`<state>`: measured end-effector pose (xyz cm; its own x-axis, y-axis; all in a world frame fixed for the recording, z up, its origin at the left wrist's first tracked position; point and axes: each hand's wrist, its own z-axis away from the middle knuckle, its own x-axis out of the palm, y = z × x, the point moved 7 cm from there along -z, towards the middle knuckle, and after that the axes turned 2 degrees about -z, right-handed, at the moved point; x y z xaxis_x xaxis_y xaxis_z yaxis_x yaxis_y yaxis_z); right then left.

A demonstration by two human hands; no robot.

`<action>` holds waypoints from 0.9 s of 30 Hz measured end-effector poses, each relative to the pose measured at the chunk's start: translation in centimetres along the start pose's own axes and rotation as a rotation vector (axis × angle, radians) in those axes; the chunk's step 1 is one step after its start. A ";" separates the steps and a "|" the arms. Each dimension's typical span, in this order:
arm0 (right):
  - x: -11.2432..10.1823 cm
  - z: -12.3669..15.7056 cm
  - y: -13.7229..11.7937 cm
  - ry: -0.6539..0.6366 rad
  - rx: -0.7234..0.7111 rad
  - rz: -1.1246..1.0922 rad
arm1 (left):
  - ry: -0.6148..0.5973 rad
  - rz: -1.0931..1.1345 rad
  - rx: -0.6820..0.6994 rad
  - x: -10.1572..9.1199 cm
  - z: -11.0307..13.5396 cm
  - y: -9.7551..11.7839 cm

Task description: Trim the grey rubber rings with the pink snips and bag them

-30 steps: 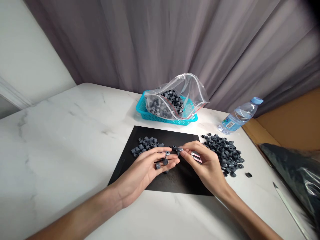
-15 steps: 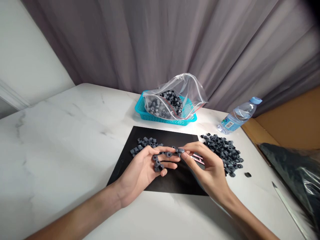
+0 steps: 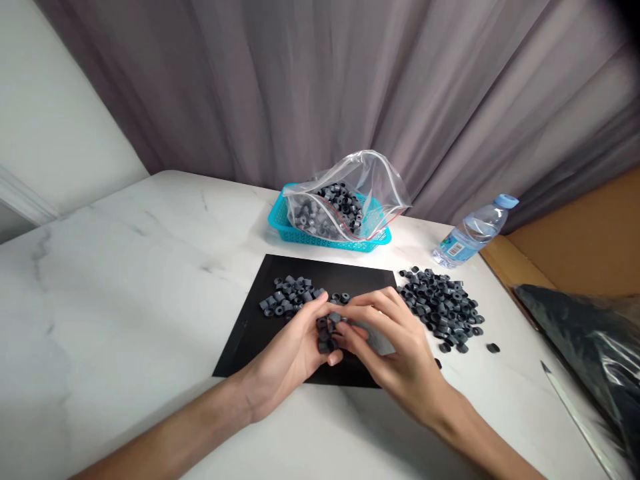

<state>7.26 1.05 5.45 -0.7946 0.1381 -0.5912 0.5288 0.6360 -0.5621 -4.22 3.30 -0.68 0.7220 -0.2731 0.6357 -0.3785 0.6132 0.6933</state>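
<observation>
Holds several small grey pieces [image 3: 326, 345] in the left hand [image 3: 295, 347], cupped, fingers curled loosely beneath. Meets them with the right hand [image 3: 400, 340] over that palm, thumb and fingertips drawn close about an upper piece — cannot tell if pinched or only touched. Best to hold the left palm hollow and level, handle a single piece at a time with light fingertips, and work low over the black mat [image 3: 240, 347], below the grip, to catch drops. Might spill if tipped.

Note a loose cluster [image 3: 290, 293] of similar pieces on the mat, just beyond the left thumb. Note a bigger heap [image 3: 443, 303] right of the grip, mostly on the white table [image 3: 125, 300]. Straight beyond the grip, see a turquoise basket [image 3: 325, 244], perforated — in it, a clear zip bag [image 3: 375, 173], mouth gaping, part-filled with more grey pieces. Farther right, past the heap, see a blue-capped clear bottle [image 3: 473, 233].
</observation>
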 end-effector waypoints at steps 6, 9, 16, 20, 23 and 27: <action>0.5 -0.1 -0.2 -0.083 0.012 0.060 | 0.056 0.089 -0.058 -0.3 -0.2 -1.1; 0.0 -0.1 0.3 -0.072 0.074 -0.020 | 0.054 0.090 -0.068 -0.4 -0.1 -1.2; -0.8 0.3 4.2 0.024 0.207 0.010 | 0.051 0.107 -0.093 -0.6 0.2 -0.4; 1.1 0.6 5.9 -0.164 0.162 0.127 | 0.029 0.140 -0.120 -0.3 0.3 -0.3; 2.0 0.7 6.3 -0.240 0.126 0.167 | -0.019 0.147 -0.114 0.0 0.3 -0.4; 2.4 0.6 6.5 -0.216 0.114 0.188 | -0.051 0.177 -0.109 0.2 0.5 -0.3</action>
<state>8.96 5.04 0.08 -0.6043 0.0729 -0.7934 0.7004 0.5234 -0.4853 -4.26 2.69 -0.62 0.6186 -0.1896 0.7625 -0.4296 0.7310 0.5302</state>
